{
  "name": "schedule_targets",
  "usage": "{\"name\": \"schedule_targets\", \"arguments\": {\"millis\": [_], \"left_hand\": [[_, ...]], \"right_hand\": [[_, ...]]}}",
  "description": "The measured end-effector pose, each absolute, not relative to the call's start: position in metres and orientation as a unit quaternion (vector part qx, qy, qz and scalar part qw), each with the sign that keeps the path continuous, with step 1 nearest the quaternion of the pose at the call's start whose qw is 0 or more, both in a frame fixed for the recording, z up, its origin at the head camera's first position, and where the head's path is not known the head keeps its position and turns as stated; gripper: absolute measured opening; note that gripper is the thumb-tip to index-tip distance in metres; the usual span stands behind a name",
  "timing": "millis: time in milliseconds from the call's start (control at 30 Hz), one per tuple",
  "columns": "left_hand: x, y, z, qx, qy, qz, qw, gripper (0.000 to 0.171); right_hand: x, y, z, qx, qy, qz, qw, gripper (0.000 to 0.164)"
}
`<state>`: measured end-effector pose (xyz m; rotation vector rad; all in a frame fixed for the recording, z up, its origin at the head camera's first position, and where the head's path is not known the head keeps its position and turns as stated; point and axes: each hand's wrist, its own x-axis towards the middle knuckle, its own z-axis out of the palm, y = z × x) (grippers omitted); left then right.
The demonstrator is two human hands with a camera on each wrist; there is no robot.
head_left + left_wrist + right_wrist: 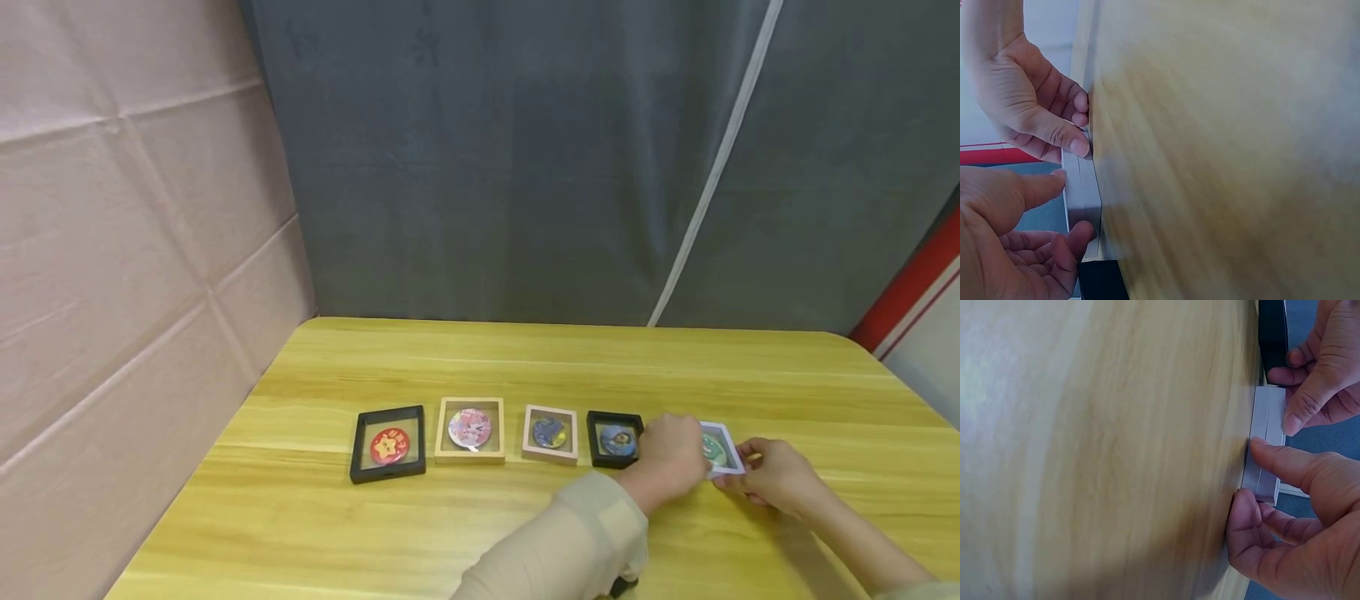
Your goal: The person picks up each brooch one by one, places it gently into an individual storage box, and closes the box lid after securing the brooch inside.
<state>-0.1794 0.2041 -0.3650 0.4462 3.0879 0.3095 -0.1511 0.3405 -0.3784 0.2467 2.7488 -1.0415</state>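
A small white display frame (731, 466) with a round green badge (713, 450) inside lies flat on the table at the right of a row. My left hand (670, 457) holds its left side, covering part of it; the left thumb (1047, 187) is at the upper edge and curled fingers are at the end. On the opposite side my right hand (780, 477) pinches the near right corner, with its thumb (1272, 454) against the front side wall and curled fingers at the right end. The black frame (615, 417) with a blue badge sits just left of my left hand.
Leftward along the row are a pink frame (550, 457), a pale yellow frame (470, 457) and a larger black frame (387, 472), each holding a round badge. The wooden table (375, 542) meets a grey curtain (465, 167) behind and a pinkish cloth (150, 292) at left.
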Motion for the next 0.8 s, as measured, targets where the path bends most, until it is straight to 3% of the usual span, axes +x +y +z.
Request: {"name": "schedule_targets", "arguments": {"millis": [633,800], "left_hand": [[-0.1788,0.2052,-0.3678,0.158,0.983,0.088,0.004,0.023],[-0.1795,0.2007,-0.3607,0.176,0.98,0.095,0.008,0.03]], "right_hand": [[-0.1503,0.342,-0.3842,0.084,0.927,-0.355,0.091,0.056],[-0.1501,0.3462,-0.3757,0.073,0.936,-0.329,0.104,0.054]]}}
